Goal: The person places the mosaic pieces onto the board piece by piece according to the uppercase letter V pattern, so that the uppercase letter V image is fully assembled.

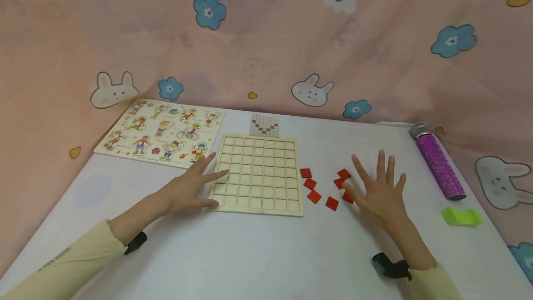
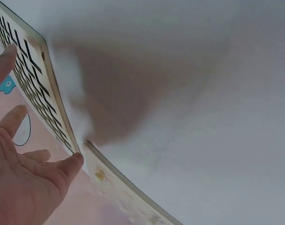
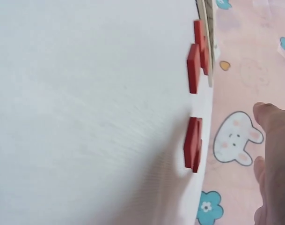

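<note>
A pale wooden grid board (image 1: pixel 258 175) of square cells lies flat in the middle of the table. My left hand (image 1: pixel 187 191) spreads its fingers at the board's left side, two fingertips over its edge; in the left wrist view the same hand (image 2: pixel 30 183) is beside the board's edge (image 2: pixel 51 75). Whether it touches the wood I cannot tell. Several red square tiles (image 1: pixel 331 203) are scattered right of the board. Over the rightmost of them, my right hand (image 1: pixel 383 198) has its fingers spread, holding nothing; the right wrist view shows it apart from the tiles (image 3: pixel 193 68).
Behind the grid board lies a small card (image 1: pixel 264 125) with a zigzag of red squares on a grid. A picture puzzle board (image 1: pixel 162 128) is at the back left. To the right are a purple glittery microphone (image 1: pixel 441 165) and a folded green paper (image 1: pixel 462 216).
</note>
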Motion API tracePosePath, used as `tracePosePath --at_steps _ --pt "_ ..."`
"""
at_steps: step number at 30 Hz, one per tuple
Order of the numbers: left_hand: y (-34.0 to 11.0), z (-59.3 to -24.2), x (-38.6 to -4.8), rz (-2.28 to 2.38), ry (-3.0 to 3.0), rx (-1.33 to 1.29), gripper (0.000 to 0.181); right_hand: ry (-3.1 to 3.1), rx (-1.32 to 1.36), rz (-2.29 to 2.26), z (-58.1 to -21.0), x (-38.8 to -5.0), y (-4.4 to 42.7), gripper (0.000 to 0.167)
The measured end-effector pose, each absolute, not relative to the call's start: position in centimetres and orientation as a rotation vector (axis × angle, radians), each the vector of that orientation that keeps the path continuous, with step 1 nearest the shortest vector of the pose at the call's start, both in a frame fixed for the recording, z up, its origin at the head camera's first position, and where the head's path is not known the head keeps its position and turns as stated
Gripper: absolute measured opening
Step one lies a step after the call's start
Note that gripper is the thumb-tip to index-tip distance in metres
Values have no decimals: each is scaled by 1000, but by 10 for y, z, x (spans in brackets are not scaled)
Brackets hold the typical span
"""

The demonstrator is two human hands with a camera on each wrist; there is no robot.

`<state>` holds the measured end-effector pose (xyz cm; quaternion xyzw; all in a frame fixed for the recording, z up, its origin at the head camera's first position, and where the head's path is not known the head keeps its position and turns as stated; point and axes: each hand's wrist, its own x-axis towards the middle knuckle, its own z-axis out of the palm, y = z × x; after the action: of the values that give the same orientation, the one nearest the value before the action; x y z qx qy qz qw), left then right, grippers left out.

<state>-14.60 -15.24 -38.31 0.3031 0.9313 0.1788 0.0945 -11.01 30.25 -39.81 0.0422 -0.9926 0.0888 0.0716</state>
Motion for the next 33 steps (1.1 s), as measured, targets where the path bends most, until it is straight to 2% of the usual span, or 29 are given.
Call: tracePosePath --at_steps 6,17,33 --pt "-146 -384 -148 665 2701 871 65 -2918 188 394 -405 -106 298 74" --pt "-140 -384 -153 709 2669 784 79 -2933 176 540 -407 -103 300 67" --pt "-134 -384 -149 882 2623 631 92 -2811 277 1173 -413 -123 319 56"
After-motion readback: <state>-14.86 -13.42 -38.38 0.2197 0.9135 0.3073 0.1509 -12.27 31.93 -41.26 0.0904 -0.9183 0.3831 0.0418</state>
